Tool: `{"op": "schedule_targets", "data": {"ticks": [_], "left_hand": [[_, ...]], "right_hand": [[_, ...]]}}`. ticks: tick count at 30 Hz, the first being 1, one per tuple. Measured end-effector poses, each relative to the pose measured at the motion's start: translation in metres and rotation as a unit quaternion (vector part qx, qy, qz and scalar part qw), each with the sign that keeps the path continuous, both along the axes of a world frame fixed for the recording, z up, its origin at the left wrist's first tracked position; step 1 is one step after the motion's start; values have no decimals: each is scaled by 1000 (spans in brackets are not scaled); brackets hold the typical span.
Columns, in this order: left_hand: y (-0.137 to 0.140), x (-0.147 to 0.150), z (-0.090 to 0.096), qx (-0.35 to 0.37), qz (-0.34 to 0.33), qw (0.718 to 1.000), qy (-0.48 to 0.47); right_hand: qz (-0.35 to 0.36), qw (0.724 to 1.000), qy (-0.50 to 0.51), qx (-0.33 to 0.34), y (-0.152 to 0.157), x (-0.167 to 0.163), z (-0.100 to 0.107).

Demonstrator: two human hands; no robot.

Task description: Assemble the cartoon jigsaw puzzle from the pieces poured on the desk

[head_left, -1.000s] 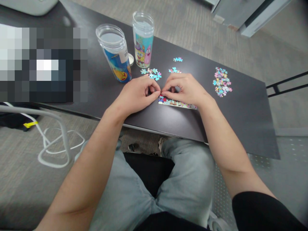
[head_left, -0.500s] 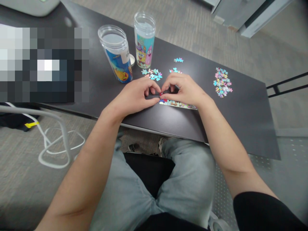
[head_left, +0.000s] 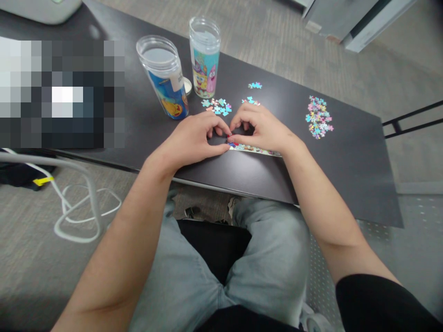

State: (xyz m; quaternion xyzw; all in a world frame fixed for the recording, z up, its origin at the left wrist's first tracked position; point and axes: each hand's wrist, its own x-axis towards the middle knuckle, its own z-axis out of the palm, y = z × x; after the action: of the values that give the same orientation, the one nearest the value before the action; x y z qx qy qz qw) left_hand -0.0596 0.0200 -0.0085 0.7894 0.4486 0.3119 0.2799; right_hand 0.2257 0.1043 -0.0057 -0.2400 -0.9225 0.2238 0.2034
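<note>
At frame centre, the right hand (head_left: 261,127) pinches a small red jigsaw piece (head_left: 229,135) by the flat multicoloured puzzle strip (head_left: 256,149) — the left hand (head_left: 197,138), fingers parted, likely steadying its corner.

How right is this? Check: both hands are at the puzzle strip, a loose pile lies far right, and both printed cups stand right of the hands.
Wrong side: the head view shows the blue cup and teal cup on the left, beyond the left hand. The rest stands: it and the right hand are at the puzzle strip, with the loose pile far right.
</note>
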Motion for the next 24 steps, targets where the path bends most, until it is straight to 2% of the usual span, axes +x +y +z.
{"op": "schedule_targets", "data": {"ticks": [14, 19, 24], "left_hand": [[-1, 1, 1, 0, 10, 1000, 17], [0, 5, 2, -6, 13, 1000, 12], [0, 15, 1, -4, 83, 996, 22]], "right_hand": [[-29, 999, -30, 9, -2, 3, 3], [-115, 993, 4, 28, 16, 20, 8], [-211, 974, 21, 84, 39, 43, 0]]}}
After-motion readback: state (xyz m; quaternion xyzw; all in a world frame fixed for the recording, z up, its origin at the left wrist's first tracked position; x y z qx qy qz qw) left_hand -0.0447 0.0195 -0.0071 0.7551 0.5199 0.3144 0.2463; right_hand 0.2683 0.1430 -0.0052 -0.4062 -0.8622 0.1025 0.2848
